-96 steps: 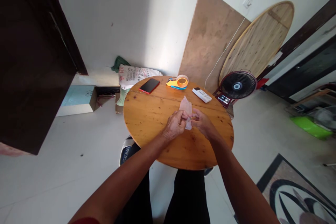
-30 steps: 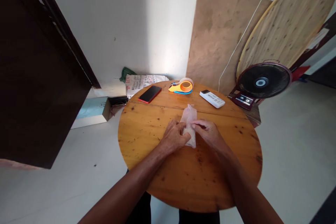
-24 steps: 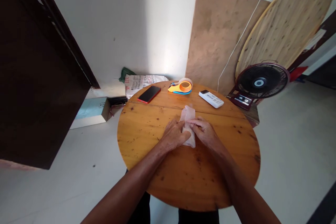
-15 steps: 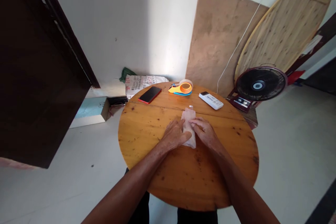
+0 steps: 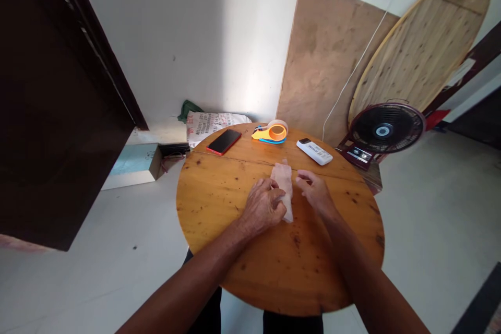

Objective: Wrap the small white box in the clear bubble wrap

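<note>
Presently: folded pale tissue (image 5: 284, 188), likely light, soft, tearable; left hand (image 5: 263, 209) pins its edge, right hand (image 5: 316, 193) loose beside; grip folded edge.

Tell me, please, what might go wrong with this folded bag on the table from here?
1. Only the left hand presses the thin plastic bag; the right hand sits just beside it, so the fold may spring open.
2. The bag looks light; the fan stands close behind the table, and if running it could blow the bag off.
3. The remote lies near the right hand, and a sweep could knock it.
</note>
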Available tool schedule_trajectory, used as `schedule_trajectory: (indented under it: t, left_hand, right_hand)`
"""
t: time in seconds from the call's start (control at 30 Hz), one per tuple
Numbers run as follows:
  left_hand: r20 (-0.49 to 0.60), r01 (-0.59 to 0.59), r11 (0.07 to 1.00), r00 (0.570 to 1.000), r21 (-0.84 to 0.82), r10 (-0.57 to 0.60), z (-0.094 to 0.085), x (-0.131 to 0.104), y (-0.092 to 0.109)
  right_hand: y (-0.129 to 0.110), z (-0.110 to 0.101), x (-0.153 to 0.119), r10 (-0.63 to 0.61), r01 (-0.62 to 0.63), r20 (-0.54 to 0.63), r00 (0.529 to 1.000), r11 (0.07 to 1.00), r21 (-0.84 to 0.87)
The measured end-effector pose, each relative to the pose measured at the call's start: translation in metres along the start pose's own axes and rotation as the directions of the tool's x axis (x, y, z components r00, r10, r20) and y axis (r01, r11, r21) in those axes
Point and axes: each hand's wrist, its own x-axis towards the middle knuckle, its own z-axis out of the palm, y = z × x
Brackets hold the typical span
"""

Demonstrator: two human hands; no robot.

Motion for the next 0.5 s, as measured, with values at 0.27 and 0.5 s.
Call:
schedule_trajectory:
  t: [0.27,0.5]
  left_hand:
    - [-0.014,-0.013,1.0,1.0,-0.017,0.013,0.0,0.0,0.001]
    - [0.015,0.0,1.0,1.0,-0.009,0.001,-0.002,0.001,0.003]
  right_hand:
    - [-0.017,0.009,0.025,0.259,-0.284,0.222,0.94,0.954,0.093]
    - [-0.003,0.024,0.028,0.155,-0.21,0.239,0.959,0.951,0.228]
